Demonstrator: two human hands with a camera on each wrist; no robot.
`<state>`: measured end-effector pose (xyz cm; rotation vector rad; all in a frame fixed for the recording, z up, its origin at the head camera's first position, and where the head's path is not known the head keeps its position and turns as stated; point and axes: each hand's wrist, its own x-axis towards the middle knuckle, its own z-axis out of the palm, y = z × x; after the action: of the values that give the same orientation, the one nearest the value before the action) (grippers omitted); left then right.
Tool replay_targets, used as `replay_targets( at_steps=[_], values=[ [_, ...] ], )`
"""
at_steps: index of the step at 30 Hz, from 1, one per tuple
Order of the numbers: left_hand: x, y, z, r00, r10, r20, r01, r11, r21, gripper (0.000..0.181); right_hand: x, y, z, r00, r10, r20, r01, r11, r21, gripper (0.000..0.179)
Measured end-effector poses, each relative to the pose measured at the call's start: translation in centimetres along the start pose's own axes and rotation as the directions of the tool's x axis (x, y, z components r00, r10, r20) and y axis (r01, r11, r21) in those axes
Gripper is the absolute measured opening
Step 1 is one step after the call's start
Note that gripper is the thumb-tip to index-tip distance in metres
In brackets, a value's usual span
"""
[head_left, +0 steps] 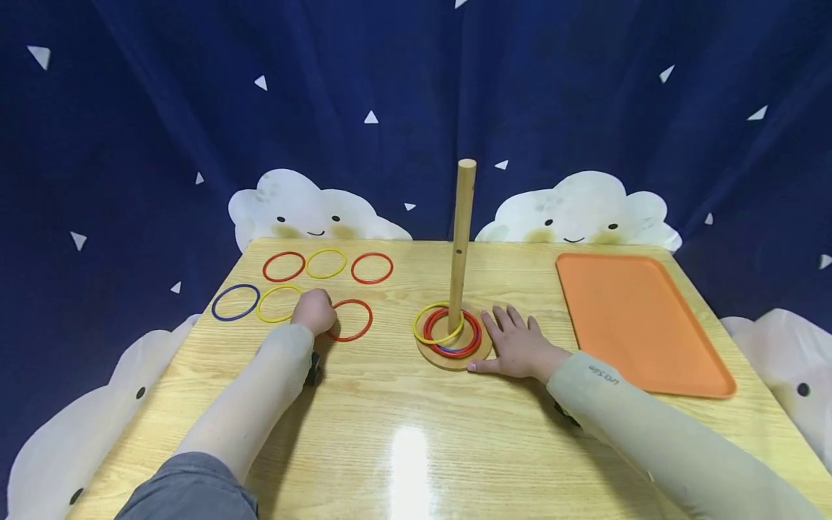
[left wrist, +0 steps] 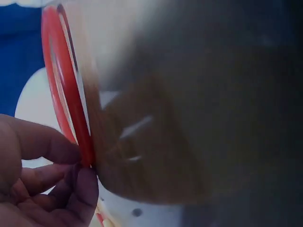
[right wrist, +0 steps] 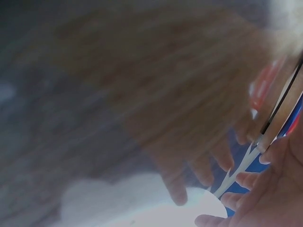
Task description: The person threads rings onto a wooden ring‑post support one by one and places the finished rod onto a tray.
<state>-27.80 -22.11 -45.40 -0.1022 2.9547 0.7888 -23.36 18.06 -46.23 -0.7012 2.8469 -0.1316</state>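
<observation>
My left hand (head_left: 315,311) pinches the left edge of a red ring (head_left: 372,318) on the table; in the left wrist view, thumb and fingertips meet on the red ring (left wrist: 78,113). My right hand (head_left: 516,348) lies with spread fingers at the right rim of a round wooden base (head_left: 430,357), thumb near its front edge. From that base rises a wooden post (head_left: 462,238). Red rings (head_left: 458,356), a partly covered blue one and a yellow ring (head_left: 415,326) lie round the post's foot. In the right wrist view, my right hand (right wrist: 270,194) is partly visible beside the base.
Left of the post lie a blue ring (head_left: 234,320), a yellow ring (head_left: 276,321), a back-left red ring (head_left: 283,281), another yellow ring (head_left: 325,277) and a back-right red ring (head_left: 372,282). An orange tray (head_left: 640,318) occupies the table's right side. A dark blue curtain (head_left: 416,87) hangs behind.
</observation>
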Motion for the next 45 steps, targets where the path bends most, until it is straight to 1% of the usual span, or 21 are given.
replay_targets(
  at_steps=[1, 3, 9, 12, 15, 17, 18, 20, 22, 25, 28, 30, 31, 33, 35, 36, 38, 40, 42, 44, 45],
  values=[
    [-0.1, 0.0, 0.0, 1.0, 0.018, 0.007, -0.019, 1.0, 0.021, 0.012, 0.0, 0.0, 0.0, 1.0, 0.001, 0.0, -0.001, 1.0, -0.002, 0.112],
    [-0.2, -0.1, 0.0, 0.999, 0.032, 0.012, -0.032, 0.999, 0.024, 0.017, 0.0, 0.1, 0.0, 1.0, 0.001, -0.002, -0.001, 1.0, -0.005, 0.112],
    [-0.6, -0.8, -0.2, 0.996, 0.045, -0.075, -0.049, 0.998, -0.042, 0.01, 0.0, 0.2, 0.2, 1.0, -0.003, -0.007, 0.003, 1.0, -0.002, 0.113],
    [-0.7, -1.0, -0.5, 0.993, 0.048, -0.108, -0.057, 0.995, -0.087, 0.015, -0.1, 0.1, 0.3, 1.0, -0.005, -0.007, 0.005, 1.0, -0.002, 0.113],
    [-0.8, -0.8, -0.9, 0.991, 0.058, -0.117, -0.078, 0.983, -0.168, 0.021, -0.1, 0.0, 0.2, 1.0, -0.003, -0.012, 0.003, 1.0, -0.007, 0.112],
    [-0.8, -0.2, -1.3, 0.992, 0.059, -0.111, -0.087, 0.959, -0.269, 0.022, -0.1, 0.0, 0.1, 1.0, 0.0, -0.014, 0.0, 1.0, -0.009, 0.111],
    [-0.9, 0.3, -1.6, 0.993, 0.056, -0.104, -0.087, 0.939, -0.331, 0.023, -0.1, 0.1, 0.1, 1.0, 0.001, -0.014, -0.001, 1.0, -0.01, 0.111],
    [-1.2, 1.4, -2.4, 0.994, 0.047, -0.094, -0.084, 0.887, -0.454, 0.024, -0.1, 0.1, 0.0, 1.0, 0.001, -0.015, -0.001, 1.0, -0.008, 0.111],
    [-1.6, 3.0, -3.5, 0.994, 0.046, -0.102, -0.096, 0.822, -0.561, 0.025, -0.1, 0.1, -0.1, 1.0, -0.002, -0.017, 0.001, 1.0, -0.005, 0.111],
    [-2.3, 5.7, -5.3, 0.987, 0.073, -0.143, -0.15, 0.732, -0.665, 0.025, -0.1, 0.0, -0.1, 1.0, -0.007, -0.017, 0.007, 1.0, 0.0, 0.111],
    [-3.1, 8.8, -7.2, 0.975, 0.109, -0.194, -0.219, 0.624, -0.75, 0.019, -0.1, 0.0, -0.1, 1.0, -0.009, -0.016, 0.009, 1.0, 0.005, 0.111],
    [-3.6, 10.9, -8.3, 0.963, 0.135, -0.231, -0.268, 0.517, -0.813, 0.011, -0.1, 0.0, 0.0, 1.0, -0.01, -0.016, 0.01, 1.0, 0.006, 0.111],
    [-4.0, 11.8, -8.9, 0.956, 0.147, -0.252, -0.292, 0.455, -0.842, 0.008, -0.1, 0.0, 0.0, 1.0, -0.01, -0.017, 0.01, 1.0, 0.005, 0.111],
    [-4.6, 13.6, -9.8, 0.937, 0.181, -0.297, -0.342, 0.31, -0.887, 0.009, -0.1, -0.1, 0.1, 1.0, -0.011, -0.021, 0.011, 1.0, 0.004, 0.11],
    [-5.2, 15.3, -10.6, 0.912, 0.216, -0.349, -0.388, 0.178, -0.904, 0.015, -0.1, -0.1, 0.1, 1.0, -0.012, -0.026, 0.012, 1.0, 0.001, 0.11],
    [-5.5, 16.0, -11.0, 0.897, 0.237, -0.374, -0.409, 0.12, -0.905, 0.017, -0.1, -0.1, 0.1, 1.0, -0.013, -0.028, 0.013, 1.0, -0.001, 0.11],
    [-6.1, 17.5, -11.5, 0.864, 0.28, -0.418, -0.442, 0.026, -0.897, 0.02, -0.1, -0.1, 0.1, 1.0, -0.012, -0.029, 0.011, 1.0, -0.001, 0.11],
    [-6.7, 18.8, -11.9, 0.835, 0.314, -0.451, -0.463, -0.04, -0.885, 0.022, -0.1, -0.1, 0.1, 1.0, -0.009, -0.027, 0.009, 1.0, -0.003, 0.11],
    [-7.1, 19.8, -12.2, 0.817, 0.346, -0.462, -0.459, -0.096, -0.883, 0.024, -0.1, -0.1, 0.1, 1.0, -0.007, -0.026, 0.007, 1.0, -0.003, 0.11],
    [-7.3, 20.6, -12.1, 0.814, 0.368, -0.449, -0.433, -0.13, -0.892, 0.026, -0.2, -0.1, 0.1, 1.0, -0.006, -0.023, 0.006, 1.0, 0.0, 0.11],
    [-7.3, 20.8, -12.0, 0.82, 0.378, -0.429, -0.41, -0.134, -0.902, 0.026, -0.2, -0.1, 0.1, 1.0, -0.006, -0.022, 0.006, 1.0, 0.0, 0.11]
  ],
)
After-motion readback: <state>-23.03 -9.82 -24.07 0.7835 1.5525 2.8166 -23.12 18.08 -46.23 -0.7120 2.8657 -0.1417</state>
